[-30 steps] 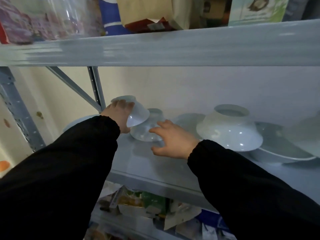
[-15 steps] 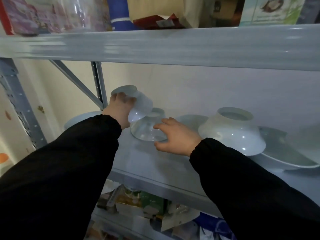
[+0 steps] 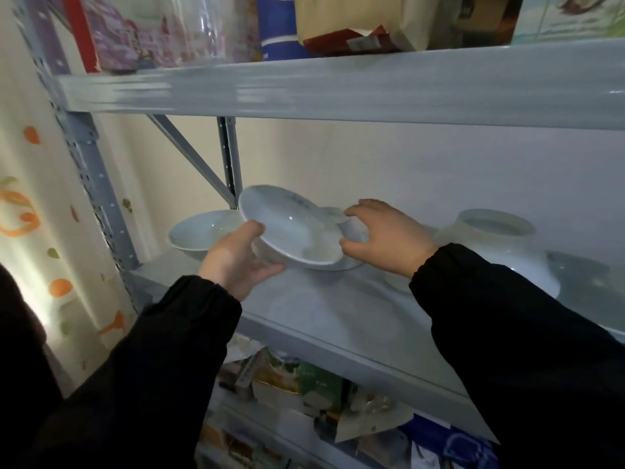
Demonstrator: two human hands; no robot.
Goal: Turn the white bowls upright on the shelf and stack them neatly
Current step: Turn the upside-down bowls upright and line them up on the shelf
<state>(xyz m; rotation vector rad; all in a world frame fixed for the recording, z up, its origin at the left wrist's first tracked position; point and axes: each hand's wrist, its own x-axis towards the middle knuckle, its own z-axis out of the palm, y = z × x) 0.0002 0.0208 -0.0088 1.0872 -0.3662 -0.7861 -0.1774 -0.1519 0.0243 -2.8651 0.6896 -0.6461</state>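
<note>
My left hand (image 3: 238,262) grips a white bowl (image 3: 291,231) by its near rim and holds it above the grey shelf (image 3: 331,319), tilted so its inside faces me. Right behind it my right hand (image 3: 385,238) curls around a smaller upside-down bowl (image 3: 355,228) that is mostly hidden by the held one. An upright white bowl (image 3: 199,235) stands at the shelf's far left. A large white bowl (image 3: 500,245) sits upside down to the right, with another dish (image 3: 588,286) beyond it, half covered by my sleeve.
The upper shelf's beam (image 3: 338,86) runs low overhead, loaded with packets and a clear bottle. A grey upright post (image 3: 91,184) and a diagonal brace (image 3: 189,157) bound the left side. Packets fill the shelf below (image 3: 304,384).
My left hand has turned its bowl from base-up to inside-facing-me and carried it rightward over the small bowl. My right hand closed around that small upside-down bowl.
</note>
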